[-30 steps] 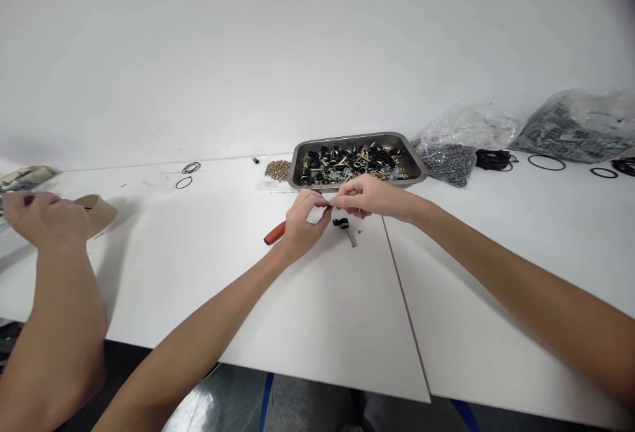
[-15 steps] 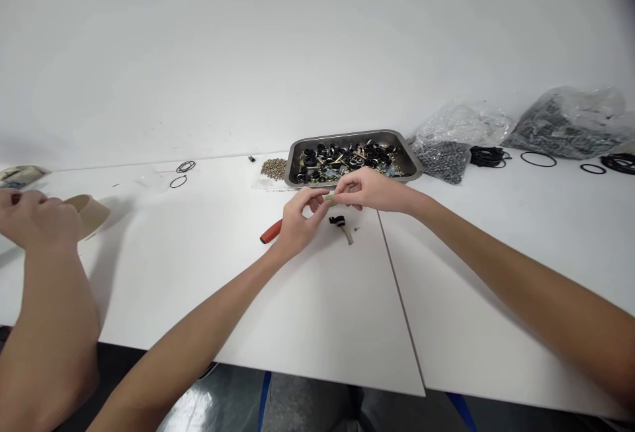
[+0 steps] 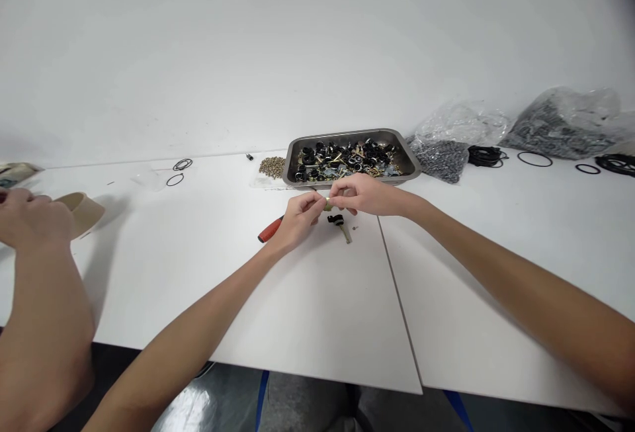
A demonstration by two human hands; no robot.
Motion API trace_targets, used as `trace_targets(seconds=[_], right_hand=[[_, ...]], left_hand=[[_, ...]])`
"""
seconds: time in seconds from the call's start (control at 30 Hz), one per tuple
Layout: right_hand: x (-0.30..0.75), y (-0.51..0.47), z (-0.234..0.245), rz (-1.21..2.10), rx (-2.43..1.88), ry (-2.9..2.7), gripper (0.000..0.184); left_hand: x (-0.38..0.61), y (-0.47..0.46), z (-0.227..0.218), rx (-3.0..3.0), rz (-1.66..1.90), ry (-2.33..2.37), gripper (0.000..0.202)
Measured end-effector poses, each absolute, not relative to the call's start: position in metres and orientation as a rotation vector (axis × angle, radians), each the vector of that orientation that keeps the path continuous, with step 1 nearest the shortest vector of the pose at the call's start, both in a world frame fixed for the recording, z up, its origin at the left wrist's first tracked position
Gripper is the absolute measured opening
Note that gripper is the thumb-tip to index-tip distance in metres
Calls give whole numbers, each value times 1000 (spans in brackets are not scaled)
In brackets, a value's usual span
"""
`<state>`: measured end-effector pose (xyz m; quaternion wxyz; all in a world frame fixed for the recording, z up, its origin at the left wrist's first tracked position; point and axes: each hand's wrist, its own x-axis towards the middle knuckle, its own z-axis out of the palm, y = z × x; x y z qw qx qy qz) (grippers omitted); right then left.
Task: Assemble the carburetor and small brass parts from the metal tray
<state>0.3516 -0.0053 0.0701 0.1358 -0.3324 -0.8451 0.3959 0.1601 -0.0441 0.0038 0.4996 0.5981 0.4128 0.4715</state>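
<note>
Fingertip to fingertip, my left hand (image 3: pixel 301 219) and my right hand (image 3: pixel 361 194) pinch a small yellow-green piece (image 3: pixel 328 206) between them. Most of that piece is hidden by my fingers, so its kind does not show. Just below, a black part with a brass-coloured stem (image 3: pixel 340 225) lies on the white table. A tiny metal bit (image 3: pixel 355 227) rests to its right. The red handle of a tool (image 3: pixel 270 229) sticks out at the left of my left hand; its other end is covered.
Behind my hands stands a metal tray (image 3: pixel 414 166) of mixed small parts. Brass-coloured pieces (image 3: pixel 272 167) lie left of it, bags of grey parts (image 3: pixel 441 157) and black rings (image 3: pixel 534 159) to its right. Another person's hand (image 3: pixel 34 220) is at far left, by a beige curved piece (image 3: pixel 85 212).
My fingertips have drawn closer together around the yellow-green piece, the left thumb and fingers now more closed. The things on the table have stayed in place; the view has shifted slightly.
</note>
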Motion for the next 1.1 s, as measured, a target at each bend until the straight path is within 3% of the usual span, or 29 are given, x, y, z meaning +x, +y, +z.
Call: trace_targets(seconds=[0.67, 1.1], right_hand=[[351, -3, 60, 1563, -722, -2268, 29], [349, 4, 41, 1644, -653, -2174, 25]], left_hand=[[158, -47, 7, 1163, 1003, 740, 34], [154, -44, 3, 1210, 954, 725, 30]])
